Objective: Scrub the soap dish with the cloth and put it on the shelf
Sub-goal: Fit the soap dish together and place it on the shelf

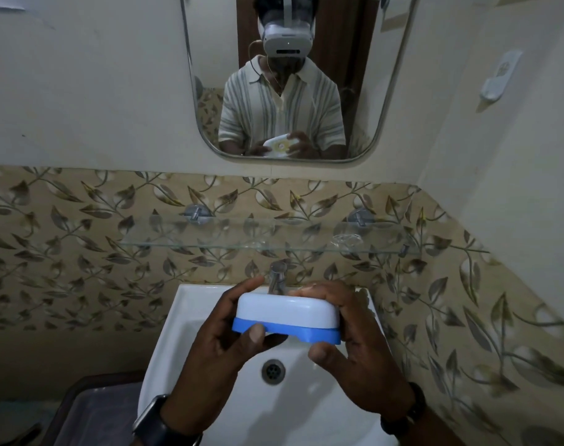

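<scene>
A soap dish with a white lid and a blue base is held level above the white sink. My left hand grips its left end, thumb on the blue rim. Its right end sits in my right hand, fingers wrapped behind it and thumb below the base. A glass shelf hangs on the tiled wall just above the tap. No cloth is visible.
A mirror above the shelf reflects a person holding the dish. A crumpled clear wrapper lies on the shelf's right part. A white wall holder sits at upper right. A dark bin stands left of the sink.
</scene>
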Tool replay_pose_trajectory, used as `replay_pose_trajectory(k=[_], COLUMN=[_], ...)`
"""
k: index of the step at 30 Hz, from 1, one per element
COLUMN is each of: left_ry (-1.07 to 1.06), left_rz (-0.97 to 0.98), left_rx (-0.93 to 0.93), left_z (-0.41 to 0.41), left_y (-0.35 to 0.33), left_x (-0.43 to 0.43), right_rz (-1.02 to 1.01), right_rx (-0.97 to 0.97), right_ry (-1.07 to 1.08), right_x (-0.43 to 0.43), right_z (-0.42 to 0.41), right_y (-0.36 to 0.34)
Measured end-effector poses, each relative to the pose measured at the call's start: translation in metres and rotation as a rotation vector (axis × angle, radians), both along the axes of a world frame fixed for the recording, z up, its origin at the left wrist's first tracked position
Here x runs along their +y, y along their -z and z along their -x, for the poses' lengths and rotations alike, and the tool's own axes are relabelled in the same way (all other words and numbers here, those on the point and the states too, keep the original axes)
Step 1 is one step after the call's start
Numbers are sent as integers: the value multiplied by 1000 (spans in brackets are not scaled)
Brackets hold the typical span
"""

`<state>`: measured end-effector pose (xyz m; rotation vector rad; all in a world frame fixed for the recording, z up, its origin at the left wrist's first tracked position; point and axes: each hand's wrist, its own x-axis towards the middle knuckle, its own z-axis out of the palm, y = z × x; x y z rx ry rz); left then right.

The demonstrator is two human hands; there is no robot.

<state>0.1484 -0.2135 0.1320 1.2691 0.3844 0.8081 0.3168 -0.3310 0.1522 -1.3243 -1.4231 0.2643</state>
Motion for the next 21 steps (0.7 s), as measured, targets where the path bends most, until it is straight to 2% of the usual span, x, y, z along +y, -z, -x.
replay_pose_trajectory(k=[3,7,10,12,16,18,21], left_ry=[-3,18,14,-11,-102,-204,-279], left_rz=[7,80,28,-158,-676,-838,-966], left_rx=[-19,-98,-65,33,277,292,282], left_z=[3,2,4,11,24,26,28], left_y=[-2,1,3,3,7,8,8], left_x=[2,0,1,5,14,20,27], right_rz=[21,26,-8,-15,8,16,11], right_rx=[-57,-187,-231,-238,-232,-230,-209], right_ry=[-42,8,26,31,16,-8,-23], right_x=[-1,0,2,3,2,2,6], right_z=[-7,-16,-17,-18,-23,-23,-19], right_y=[-3,-4,-3,-1,2,5,9])
